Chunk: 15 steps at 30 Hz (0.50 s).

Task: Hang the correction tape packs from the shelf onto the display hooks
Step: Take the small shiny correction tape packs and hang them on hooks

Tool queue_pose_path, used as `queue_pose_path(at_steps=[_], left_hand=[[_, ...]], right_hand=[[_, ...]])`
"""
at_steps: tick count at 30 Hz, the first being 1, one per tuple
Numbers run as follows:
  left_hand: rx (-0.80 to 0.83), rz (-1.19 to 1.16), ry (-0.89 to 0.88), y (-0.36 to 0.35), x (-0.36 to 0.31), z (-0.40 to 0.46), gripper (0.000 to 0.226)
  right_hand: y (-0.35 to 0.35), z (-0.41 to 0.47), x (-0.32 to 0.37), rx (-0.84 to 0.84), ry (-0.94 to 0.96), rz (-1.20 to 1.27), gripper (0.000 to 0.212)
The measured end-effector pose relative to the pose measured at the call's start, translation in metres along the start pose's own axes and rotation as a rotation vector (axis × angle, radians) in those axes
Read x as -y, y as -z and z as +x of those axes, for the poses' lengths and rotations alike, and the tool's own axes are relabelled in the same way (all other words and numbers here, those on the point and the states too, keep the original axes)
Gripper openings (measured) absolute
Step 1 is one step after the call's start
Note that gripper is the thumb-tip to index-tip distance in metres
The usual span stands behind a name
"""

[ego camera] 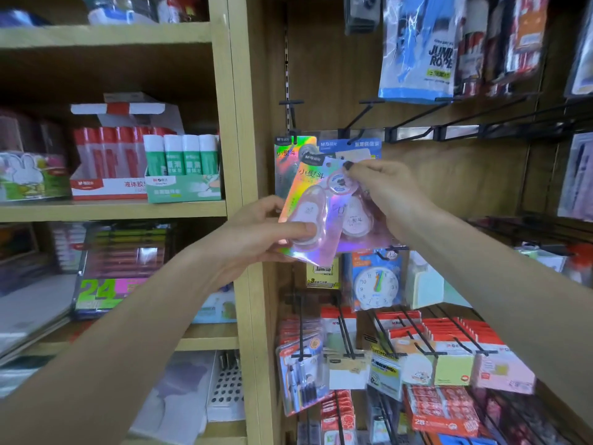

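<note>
At centre frame the left hand (256, 232) grips the lower edge of a holographic correction tape pack (308, 216), thumb across its blister, while the right hand (385, 194) fingers pinch the top of a second pack (353, 216) beside its hang hole. Step in hand, as judged: hanging; next, that hole must be threaded onto the black display hook (354, 118) above. Count: two packs held, one matching pack (288, 155) already hung.

2 hands (256, 232) – 3 corr. tape packs (308, 216)
</note>
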<state>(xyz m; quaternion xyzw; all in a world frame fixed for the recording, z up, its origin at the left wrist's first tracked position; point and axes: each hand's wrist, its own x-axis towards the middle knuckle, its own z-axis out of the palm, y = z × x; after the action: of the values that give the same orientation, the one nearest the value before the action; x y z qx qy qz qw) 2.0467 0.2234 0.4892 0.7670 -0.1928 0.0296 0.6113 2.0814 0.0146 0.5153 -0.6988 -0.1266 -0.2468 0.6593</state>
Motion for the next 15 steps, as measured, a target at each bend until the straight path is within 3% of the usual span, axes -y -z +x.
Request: queue_pose_path(at_steps=[2, 6, 7, 9, 11, 15], left_hand=[[-0.018, -0.067, -0.041, -0.006, 0.001, 0.001, 0.030], [-0.115, -0.153, -0.090, -0.009, 0.002, 0.008, 0.034], [-0.133, -0.158, -0.094, -0.010, 0.002, 0.009, 0.033], [-0.163, -0.166, -0.098, -0.011, 0.002, 0.014, 0.034], [-0.195, -0.172, -0.107, -0.012, 0.002, 0.019, 0.034], [-0.253, -0.206, -0.134, -0.013, -0.001, 0.028, 0.035]], right_hand=[[-0.004, 0.005, 0.004, 0.003, -0.009, 0.027, 0.029], [-0.007, 0.005, 0.002, 0.123, -0.124, 0.046, 0.056], [-0.008, 0.005, -0.002, 0.118, -0.133, 0.038, 0.050], [-0.010, 0.003, -0.007, 0.109, -0.097, -0.025, 0.015], [-0.011, 0.005, -0.012, 0.111, -0.042, -0.056, 0.028], [-0.017, 0.009, -0.010, 0.110, 0.032, -0.096, 0.020]])
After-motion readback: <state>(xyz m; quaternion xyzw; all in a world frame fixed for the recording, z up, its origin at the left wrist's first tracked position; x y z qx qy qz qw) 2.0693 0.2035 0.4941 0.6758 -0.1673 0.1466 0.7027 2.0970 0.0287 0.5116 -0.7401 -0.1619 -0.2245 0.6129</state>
